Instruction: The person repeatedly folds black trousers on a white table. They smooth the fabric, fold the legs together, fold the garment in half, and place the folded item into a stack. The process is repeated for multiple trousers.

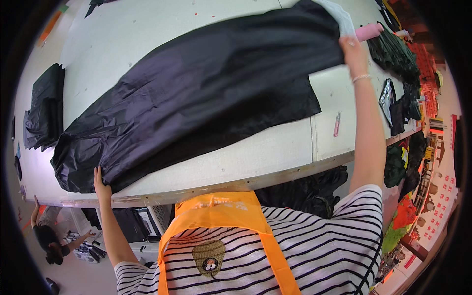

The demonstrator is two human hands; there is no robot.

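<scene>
Right hand point(353, 51) grips the right end of black cloth point(196, 83) spread over the pale surface point(275, 152); left hand point(102, 187), fingers straight, touches its left end. Probably light, soft, slippery: best held by edges.

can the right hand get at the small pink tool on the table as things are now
Probably yes: the small pink tool lies uncovered on the table, beside the right forearm, with the way looking free. The right hand would likely have to release the black cloth first.
</scene>
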